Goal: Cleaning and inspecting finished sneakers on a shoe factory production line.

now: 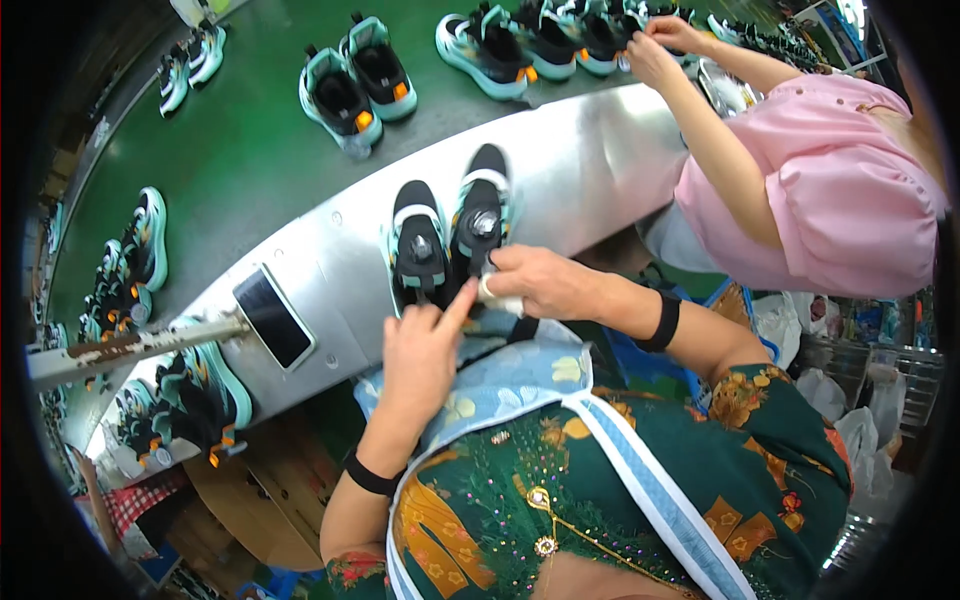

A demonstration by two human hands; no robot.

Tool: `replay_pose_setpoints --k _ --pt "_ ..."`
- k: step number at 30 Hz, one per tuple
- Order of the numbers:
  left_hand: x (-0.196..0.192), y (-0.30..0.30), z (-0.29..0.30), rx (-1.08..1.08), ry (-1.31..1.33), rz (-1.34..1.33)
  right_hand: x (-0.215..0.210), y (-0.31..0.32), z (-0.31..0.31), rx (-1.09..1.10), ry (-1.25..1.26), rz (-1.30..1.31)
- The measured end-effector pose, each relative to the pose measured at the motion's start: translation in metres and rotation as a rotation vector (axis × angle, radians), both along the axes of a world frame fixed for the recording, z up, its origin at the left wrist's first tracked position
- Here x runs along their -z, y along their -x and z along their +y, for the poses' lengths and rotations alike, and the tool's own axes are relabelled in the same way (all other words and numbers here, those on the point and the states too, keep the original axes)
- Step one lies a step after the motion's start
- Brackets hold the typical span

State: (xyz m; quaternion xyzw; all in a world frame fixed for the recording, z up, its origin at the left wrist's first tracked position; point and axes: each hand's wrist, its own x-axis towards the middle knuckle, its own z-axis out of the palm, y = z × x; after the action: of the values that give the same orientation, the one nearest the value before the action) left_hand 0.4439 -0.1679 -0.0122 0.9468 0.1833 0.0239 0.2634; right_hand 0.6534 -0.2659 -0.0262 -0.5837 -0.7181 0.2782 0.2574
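Observation:
Two black sneakers with white straps and mint soles stand side by side on the metal ledge, toes away from me. Clear, crumpled stuffing shows in the openings of the left sneaker point(418, 215) and the right sneaker point(487, 185). My right hand point(548, 285), with white wraps on its fingers, is closed at the right sneaker's heel. Beside it, my left hand point(418, 365) reaches to the left sneaker's heel; its index finger stretches toward my right fingers, and the other fingertips are partly hidden.
A phone point(273, 315) lies on the metal ledge point(600, 150), left of the sneakers, near a worn metal bar point(140, 352). More sneakers point(358, 80) stand on the green surface point(240, 135) beyond. At right, a co-worker in pink point(800, 185) handles other sneakers.

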Motion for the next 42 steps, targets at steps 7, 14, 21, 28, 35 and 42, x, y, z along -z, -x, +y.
replay_pose_setpoints --k 7,14,21,28,35,42 --pt "0.01 -0.016 0.044 -0.219 0.0 -0.19 -0.023 -0.068 0.062 0.087 -0.096 0.089" --pt "0.025 -0.006 0.227 -0.649 -0.346 -0.245 0.029 -0.107 0.194 0.335 0.059 -0.127" --pt "0.033 -0.076 0.259 -0.484 -0.614 -0.321 0.073 -0.114 0.241 0.408 0.078 -0.127" --pt "0.057 -0.103 0.184 -0.255 -0.174 -0.201 -0.01 -0.089 0.167 0.348 0.242 0.055" --pt "-0.004 0.012 0.072 -0.226 -0.206 0.029 -0.015 0.016 0.029 0.143 0.2 0.071" --pt "-0.024 -0.011 0.007 -0.46 -0.08 -0.239 -0.015 -0.078 0.045 0.165 0.12 0.326"
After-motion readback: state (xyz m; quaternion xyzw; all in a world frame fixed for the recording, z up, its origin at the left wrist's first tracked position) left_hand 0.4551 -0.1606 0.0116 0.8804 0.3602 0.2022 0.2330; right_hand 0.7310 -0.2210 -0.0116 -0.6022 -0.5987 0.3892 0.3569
